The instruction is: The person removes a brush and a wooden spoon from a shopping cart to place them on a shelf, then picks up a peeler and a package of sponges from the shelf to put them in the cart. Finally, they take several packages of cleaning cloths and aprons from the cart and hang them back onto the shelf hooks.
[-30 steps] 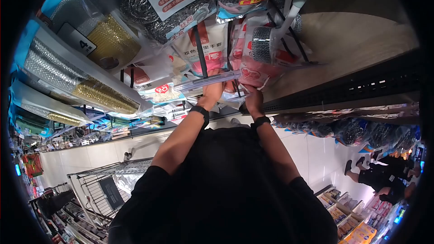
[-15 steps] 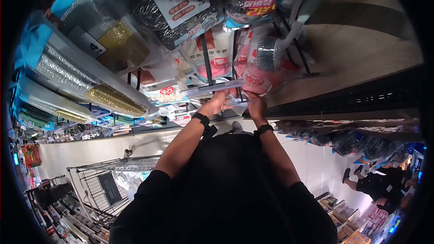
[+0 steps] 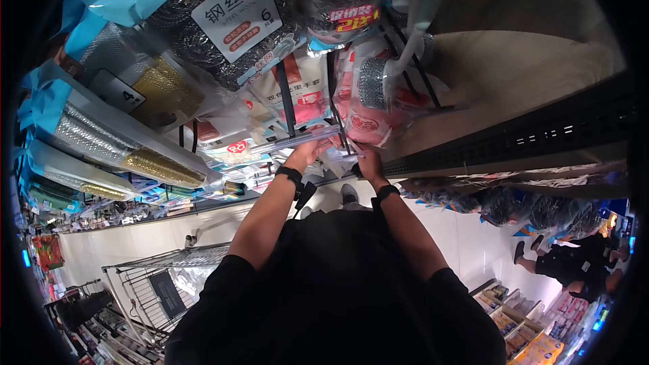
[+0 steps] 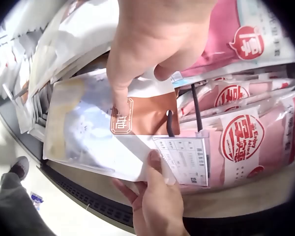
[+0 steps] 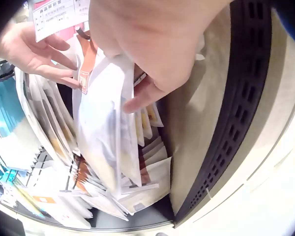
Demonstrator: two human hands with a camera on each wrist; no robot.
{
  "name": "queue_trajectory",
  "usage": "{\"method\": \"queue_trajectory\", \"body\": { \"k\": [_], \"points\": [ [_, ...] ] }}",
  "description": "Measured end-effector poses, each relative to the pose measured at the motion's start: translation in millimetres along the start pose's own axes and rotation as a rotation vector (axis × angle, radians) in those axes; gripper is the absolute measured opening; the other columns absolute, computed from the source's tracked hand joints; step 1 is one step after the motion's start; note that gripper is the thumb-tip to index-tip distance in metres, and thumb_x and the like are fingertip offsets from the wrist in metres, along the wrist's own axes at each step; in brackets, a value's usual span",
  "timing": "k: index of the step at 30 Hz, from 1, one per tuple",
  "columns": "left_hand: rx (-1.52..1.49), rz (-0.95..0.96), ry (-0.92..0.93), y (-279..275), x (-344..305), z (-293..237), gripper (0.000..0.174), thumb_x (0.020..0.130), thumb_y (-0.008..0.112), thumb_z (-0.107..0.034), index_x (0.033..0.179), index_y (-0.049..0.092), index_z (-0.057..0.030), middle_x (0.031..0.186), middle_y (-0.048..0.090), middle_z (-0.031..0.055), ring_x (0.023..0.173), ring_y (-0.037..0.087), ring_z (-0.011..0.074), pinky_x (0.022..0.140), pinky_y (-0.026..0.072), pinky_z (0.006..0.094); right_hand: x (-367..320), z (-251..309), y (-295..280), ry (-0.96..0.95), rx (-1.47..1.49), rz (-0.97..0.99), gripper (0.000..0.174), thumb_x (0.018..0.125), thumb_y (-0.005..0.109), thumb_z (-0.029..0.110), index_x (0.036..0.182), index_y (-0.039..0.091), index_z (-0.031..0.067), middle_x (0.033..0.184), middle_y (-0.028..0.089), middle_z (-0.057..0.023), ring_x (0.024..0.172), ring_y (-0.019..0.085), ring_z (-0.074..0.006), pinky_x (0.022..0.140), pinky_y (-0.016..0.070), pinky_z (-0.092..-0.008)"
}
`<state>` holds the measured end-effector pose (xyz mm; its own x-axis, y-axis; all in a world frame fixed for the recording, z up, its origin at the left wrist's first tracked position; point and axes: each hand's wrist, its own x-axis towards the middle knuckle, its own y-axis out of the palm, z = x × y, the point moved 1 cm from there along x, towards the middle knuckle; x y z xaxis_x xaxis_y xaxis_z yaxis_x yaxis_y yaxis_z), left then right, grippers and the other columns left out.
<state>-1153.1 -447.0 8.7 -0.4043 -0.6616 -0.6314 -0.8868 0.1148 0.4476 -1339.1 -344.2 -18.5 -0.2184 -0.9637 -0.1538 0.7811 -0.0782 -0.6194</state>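
Observation:
A white package with a brown top and bluish contents [image 4: 83, 132] [image 5: 101, 118] hangs on a dark hook through its hole. My right hand [image 3: 370, 165] [image 4: 160, 206] [image 5: 147, 39] pinches its edge, thumb on the front and fingers behind. With extended fingers, my left hand [image 3: 309, 152] [image 4: 162, 34] [image 5: 37, 54] touches the brown label. A price tag [image 4: 184, 157] [image 5: 59, 17] stands at the hook's end, beside the package. In the head view the package is mostly hidden behind clear tag holders.
Pink packages [image 4: 236, 137] hang beside the hook, with steel wool packs [image 3: 233, 17] above. A black perforated shelf edge [image 3: 514, 138] runs along the right. A wire cart [image 3: 149, 290] stands at the lower left; a person in dark clothes [image 3: 574, 263] is at the far right.
Both hands have come lower in the head view, closer to my body. The left hand has moved down from beside the pink glove package, and the shelf view has shifted slightly.

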Motion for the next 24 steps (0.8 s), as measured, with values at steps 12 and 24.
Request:
{"method": "queue_trajectory", "body": {
  "k": [12, 24],
  "points": [
    [0.202, 0.047, 0.001, 30, -33, -7, 0.027, 0.098, 0.052, -0.011, 0.125, 0.057, -0.0127, 0.121, 0.063, -0.0003, 0.109, 0.060, 0.0148, 0.088, 0.0482, 0.0312, 51, -54, 61, -0.153, 0.294, -0.207, 0.033, 0.094, 0.059, 0.027, 0.118, 0.061, 0.0042, 0.102, 0.067, -0.0201, 0.096, 0.064, -0.0352, 0.083, 0.0493, -0.0405],
    [0.431, 0.024, -0.018, 35, -26, -14, 0.031, 0.098, 0.051, -0.015, 0.128, 0.055, -0.0197, 0.119, 0.062, -0.0037, 0.112, 0.056, 0.0125, 0.095, 0.0411, 0.0356, 10, -56, 41, 0.020, 1.416, -0.215, 0.043, 0.084, 0.058, 0.007, 0.127, 0.056, 0.0079, 0.121, 0.060, -0.0043, 0.120, 0.050, -0.0189, 0.103, 0.0369, -0.0307]
  ]
}}
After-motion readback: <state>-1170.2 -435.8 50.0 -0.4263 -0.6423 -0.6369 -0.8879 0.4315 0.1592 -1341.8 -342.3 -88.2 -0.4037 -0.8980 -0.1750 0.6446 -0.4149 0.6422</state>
